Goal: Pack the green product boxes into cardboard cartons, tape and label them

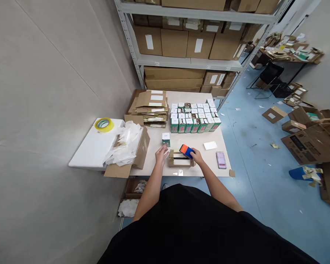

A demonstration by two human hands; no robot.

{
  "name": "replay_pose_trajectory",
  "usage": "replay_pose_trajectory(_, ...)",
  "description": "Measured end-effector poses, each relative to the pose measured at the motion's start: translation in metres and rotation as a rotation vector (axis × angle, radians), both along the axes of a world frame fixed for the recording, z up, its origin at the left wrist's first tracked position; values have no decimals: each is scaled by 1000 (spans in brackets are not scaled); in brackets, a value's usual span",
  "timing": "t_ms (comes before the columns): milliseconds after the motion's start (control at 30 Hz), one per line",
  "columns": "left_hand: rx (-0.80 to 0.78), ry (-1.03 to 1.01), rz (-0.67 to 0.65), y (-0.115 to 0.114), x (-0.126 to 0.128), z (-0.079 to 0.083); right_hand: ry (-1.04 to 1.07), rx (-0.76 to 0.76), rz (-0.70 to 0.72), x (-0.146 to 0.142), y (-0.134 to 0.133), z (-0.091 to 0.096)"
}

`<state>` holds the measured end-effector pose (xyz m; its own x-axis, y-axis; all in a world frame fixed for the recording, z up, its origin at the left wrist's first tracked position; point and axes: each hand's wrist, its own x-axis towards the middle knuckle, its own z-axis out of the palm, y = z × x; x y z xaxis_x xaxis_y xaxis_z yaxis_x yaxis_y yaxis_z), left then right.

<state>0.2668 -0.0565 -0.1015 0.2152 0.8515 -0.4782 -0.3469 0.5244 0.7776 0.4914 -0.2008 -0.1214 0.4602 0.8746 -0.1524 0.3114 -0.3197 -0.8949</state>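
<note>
My right hand [197,156] is closed around a small blue and orange flat object [186,150], held over the right end of a small brown cardboard box [179,162]. That box lies near the front edge of the table with white labels on it. My left hand [161,154] has its fingers apart, just left of the brown box. Its fingertips are beside the base of a small green and white box [166,138]; whether they touch it I cannot tell. Several similar green and white boxes [194,121] stand in rows behind.
Flattened cartons [151,104] are stacked at the back left. A carton [143,148] of white plastic bags sits left, beside a yellow tape roll [104,124]. A white card [210,145] and a phone [221,160] lie right. Shelving [189,61] with boxes stands behind.
</note>
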Motion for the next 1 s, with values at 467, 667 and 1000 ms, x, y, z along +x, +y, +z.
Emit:
replay_pose_trajectory(467,-225,-101,-138,-24,-6,-46,-97,-116,-1,-6,3,-11)
replay_pose_trajectory(667,-212,-188,-102,-27,-10,-58,-120,-156,-17,-6,5,0)
replay_pose_trajectory(1000,-146,-22,-14,-33,-10,-53,-172,-166,-25,-12,-26,5)
